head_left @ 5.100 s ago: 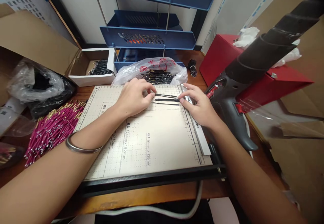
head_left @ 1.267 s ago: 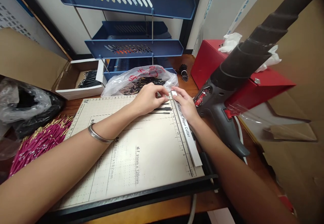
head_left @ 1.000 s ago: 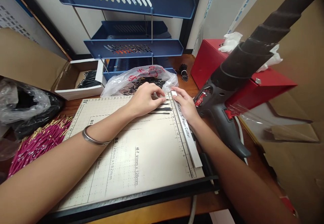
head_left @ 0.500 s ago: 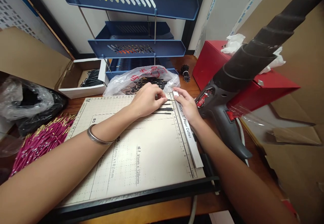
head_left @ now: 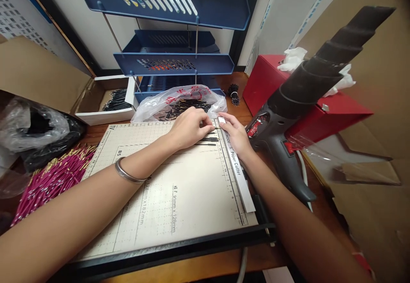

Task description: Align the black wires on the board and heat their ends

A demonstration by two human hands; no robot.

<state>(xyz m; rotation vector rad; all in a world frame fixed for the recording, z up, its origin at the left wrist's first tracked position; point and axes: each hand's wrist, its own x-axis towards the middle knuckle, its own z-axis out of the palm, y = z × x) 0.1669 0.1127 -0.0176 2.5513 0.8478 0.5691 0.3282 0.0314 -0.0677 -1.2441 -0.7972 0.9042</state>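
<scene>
My left hand (head_left: 191,127) rests over the far right part of a cream paper cutter (head_left: 205,189), thumb and fingers pinched on a thin black wire with a gold-coloured end (head_left: 217,128). At the cutter's right edge, my right hand (head_left: 236,135) curls around the far end of a white guard strip (head_left: 237,172). Its thumb and fingertips are close together beside the wire's end; what they grip, if anything, is hidden. Several more thin black pieces (head_left: 209,139) lie side by side on the board, just nearer than my left fingers.
Behind the cutter are a plastic bag (head_left: 149,106) of black pieces and blue tiered trays (head_left: 179,63). A heat gun (head_left: 288,116) stands right, before a red box (head_left: 261,76). Magenta gold-ended wires (head_left: 54,180) and an open white box (head_left: 105,116) are left.
The view has shifted slightly. My left fingertips have moved a little right, closer to the strip, with the wire's gold end. My right hand stays at the strip.
</scene>
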